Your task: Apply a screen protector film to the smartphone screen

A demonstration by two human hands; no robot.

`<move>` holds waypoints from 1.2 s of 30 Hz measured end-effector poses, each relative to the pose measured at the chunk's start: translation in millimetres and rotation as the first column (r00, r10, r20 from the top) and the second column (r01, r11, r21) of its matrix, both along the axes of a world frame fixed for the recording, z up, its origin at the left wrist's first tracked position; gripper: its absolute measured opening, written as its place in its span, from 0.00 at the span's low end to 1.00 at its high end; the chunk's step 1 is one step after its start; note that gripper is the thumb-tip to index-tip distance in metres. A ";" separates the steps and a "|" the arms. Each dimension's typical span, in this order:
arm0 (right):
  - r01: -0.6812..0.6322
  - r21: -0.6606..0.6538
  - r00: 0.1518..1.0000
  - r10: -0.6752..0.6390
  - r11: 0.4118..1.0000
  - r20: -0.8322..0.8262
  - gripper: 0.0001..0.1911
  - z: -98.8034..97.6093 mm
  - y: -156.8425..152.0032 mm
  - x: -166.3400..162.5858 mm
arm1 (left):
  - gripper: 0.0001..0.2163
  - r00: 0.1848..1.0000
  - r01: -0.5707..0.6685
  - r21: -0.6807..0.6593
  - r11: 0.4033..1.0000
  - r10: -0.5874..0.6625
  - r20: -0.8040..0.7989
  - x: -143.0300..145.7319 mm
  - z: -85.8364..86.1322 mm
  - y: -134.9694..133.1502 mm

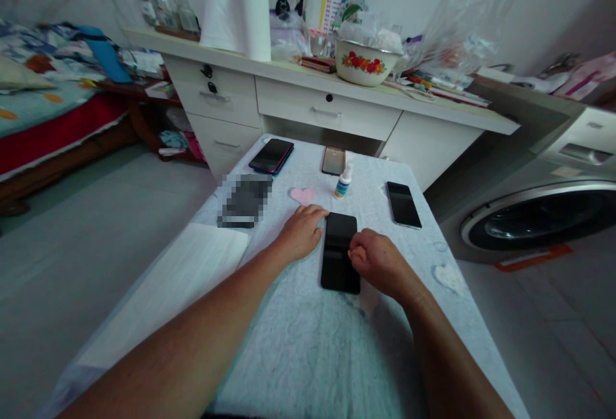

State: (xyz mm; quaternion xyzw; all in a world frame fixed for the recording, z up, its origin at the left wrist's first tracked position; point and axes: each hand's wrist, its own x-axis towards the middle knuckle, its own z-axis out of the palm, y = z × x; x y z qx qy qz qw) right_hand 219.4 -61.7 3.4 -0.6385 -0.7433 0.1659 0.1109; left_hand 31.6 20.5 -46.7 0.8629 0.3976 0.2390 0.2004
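Note:
A black phone (338,246) lies face up in the middle of a table covered with a pale cloth (308,342). My left hand (302,231) rests on the cloth against the phone's left edge, fingers bent and touching its upper left corner. My right hand (378,262) sits on the phone's right edge with its fingers curled and pinched on the screen; what they pinch, if anything, is too small to see. A small white bottle (343,181) and a pink heart-shaped piece (303,196) lie just beyond the hands.
Three more phones lie on the table: one at far left (271,155), one at far centre (333,160), one at right (403,204). White sheets (192,271) cover the left side. A cluttered white desk (332,108) stands behind, a washing machine (543,213) to the right, a bed (43,111) to the left.

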 end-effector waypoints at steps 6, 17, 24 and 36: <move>-0.012 0.013 1.000 0.012 1.000 -0.012 0.06 -0.2 -0.7 -7.3 | 0.20 1.000 0.000 0.006 1.000 0.000 -0.016 -0.2 -0.5 0.2; -0.055 0.038 0.996 0.058 0.998 -0.068 0.06 -1.1 -3.6 -18.8 | 0.20 1.000 -0.006 -0.003 1.000 0.006 -0.021 0.4 2.5 -0.1; -0.098 0.057 0.988 0.104 0.994 -0.115 0.08 -8.5 -3.3 -25.3 | 0.20 1.000 -0.006 0.000 1.000 0.006 -0.004 -0.1 0.1 0.7; -0.194 0.068 0.968 0.202 0.979 -0.147 0.10 -3.4 -7.9 -32.1 | 0.21 1.000 -0.008 -0.010 1.000 0.008 0.002 0.2 1.2 -0.9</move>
